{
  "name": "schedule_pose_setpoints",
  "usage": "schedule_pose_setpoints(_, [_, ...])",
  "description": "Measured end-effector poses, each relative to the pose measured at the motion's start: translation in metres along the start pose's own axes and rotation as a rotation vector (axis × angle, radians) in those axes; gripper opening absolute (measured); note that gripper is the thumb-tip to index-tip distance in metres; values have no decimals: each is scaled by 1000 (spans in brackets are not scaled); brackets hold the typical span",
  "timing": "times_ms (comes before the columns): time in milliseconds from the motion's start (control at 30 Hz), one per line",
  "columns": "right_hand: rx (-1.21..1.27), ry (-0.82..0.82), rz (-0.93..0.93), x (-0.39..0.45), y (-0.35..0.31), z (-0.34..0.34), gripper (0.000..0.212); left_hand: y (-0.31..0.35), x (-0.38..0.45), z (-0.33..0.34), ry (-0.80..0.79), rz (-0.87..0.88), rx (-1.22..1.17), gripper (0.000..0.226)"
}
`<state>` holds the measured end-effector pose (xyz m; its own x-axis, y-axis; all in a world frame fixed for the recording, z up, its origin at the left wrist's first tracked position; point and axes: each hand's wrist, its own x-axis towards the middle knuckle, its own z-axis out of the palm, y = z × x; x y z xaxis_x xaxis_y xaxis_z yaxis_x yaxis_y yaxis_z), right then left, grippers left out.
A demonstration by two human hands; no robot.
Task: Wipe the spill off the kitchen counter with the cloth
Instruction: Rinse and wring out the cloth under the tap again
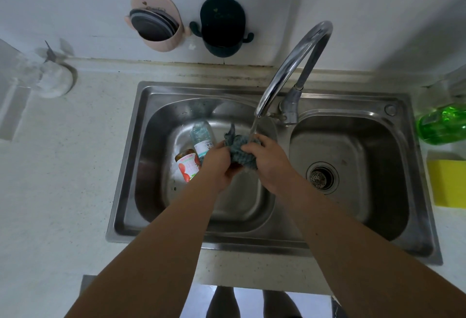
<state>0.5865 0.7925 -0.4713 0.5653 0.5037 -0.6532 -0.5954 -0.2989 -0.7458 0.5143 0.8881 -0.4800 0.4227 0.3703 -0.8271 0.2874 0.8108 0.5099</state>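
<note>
hands [245, 163] bunch cloth [240, 152] under running tap [290, 70] (over left basin)

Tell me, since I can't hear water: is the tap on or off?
On. A thin stream runs from the tap spout onto the cloth, bunched in both hands over the sink's left basin.

The pale speckled desk [63, 179] holds a steel double sink [252, 244]. Well right of the right hand [269, 163] lie a yellow sponge [447, 182] and green bottle [441, 125].
</note>
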Motion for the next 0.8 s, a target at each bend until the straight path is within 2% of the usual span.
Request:
schedule_pose_setpoints(33, [-38,43,-25,2,-3,0,22,-1,-3,-1,-10,-12,-26,30])
schedule_pose_setpoints(100, [-300,139,-149,2,-7,0,21,-2,-11,0,-47,-66,-87,35])
schedule_pose_setpoints(167, [-510,161,-284,-2,-5,0,15,0,-14,2,-82,-122,-141,46])
schedule_pose_setpoints(233, [-409,99,-302,-8,1,5,9,3,-11,1,-80,-128,-185,44])
schedule_pose_setpoints(300, [-213,64,-221,-11,3,15,22,5,-11,2,-75,-125,-168,30])
schedule_pose_setpoints(367, [-119,128,-187,-7,0,22,37,2,-13,7,-127,-177,-137,39])
schedule_pose_setpoints(400, [-120,169,-202,-4,-4,23,37,1,-17,11,-157,-206,-123,48])
schedule_pose_setpoints(433, [-175,195,-239,1,-6,22,33,0,-21,14,-180,-226,-111,52])
schedule_pose_setpoints(500, [-498,215,-346,12,-8,15,23,0,-26,19,-204,-225,-126,45])
schedule_pose_setpoints(567, [-868,291,-372,19,-10,8,29,2,-28,21,-172,-212,-153,42])
schedule_pose_setpoints(600, [-924,343,-338,23,-12,4,36,2,-27,22,-142,-212,-155,44])
schedule_pose_setpoints(633, [-870,355,-288,24,-17,2,37,2,-27,23,-114,-212,-147,46])
schedule_pose_setpoints(733, [-415,297,-163,18,-33,-4,28,7,-29,24,-88,-238,-170,43])
schedule_pose_setpoints(800, [-234,264,-120,13,-38,-13,27,12,-27,23,-80,-262,-195,38])
